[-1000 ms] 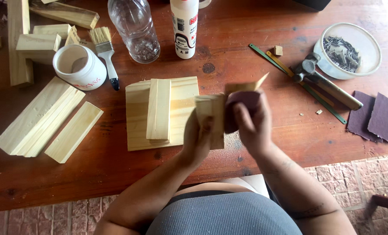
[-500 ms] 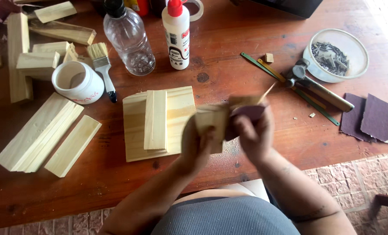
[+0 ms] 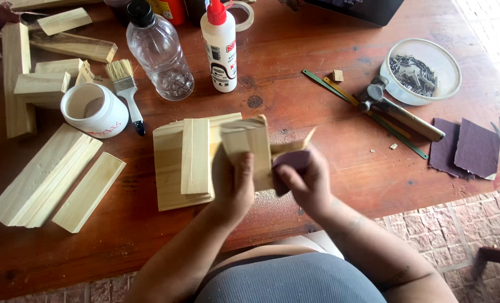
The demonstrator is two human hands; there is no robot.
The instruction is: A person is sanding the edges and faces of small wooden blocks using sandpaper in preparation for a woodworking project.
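Your left hand (image 3: 234,191) grips a small pale wood block (image 3: 249,150) from below, the thumb pressed flat against its near face and the fingers wrapped behind it, holding the block upright above the near edge of the wooden table (image 3: 328,140). Your right hand (image 3: 309,185) closes on a folded piece of dark sandpaper (image 3: 291,161), pinched between thumb and fingers, and presses it against the right side of the block. A thin wood sliver (image 3: 295,145) projects to the right, just above the sandpaper; you cannot tell whether it belongs to the block. Directly left of the block, a stack of flat wood boards (image 3: 171,168) lies on the table with a narrow wood strip (image 3: 196,157) resting lengthwise on top. Further left, several long wood planks (image 3: 48,179) lie side by side at an angle. Behind them stand a white jar (image 3: 93,109) and a paintbrush (image 3: 125,90), with a clear plastic bottle (image 3: 159,53) and a white glue bottle (image 3: 221,47) near the far middle of the table. To your right, a hammer (image 3: 398,109) lies across a thin green strip (image 3: 368,115), beside a white bowl of nails (image 3: 421,70). Two loose sandpaper sheets (image 3: 466,148) lie at the right edge of the table.
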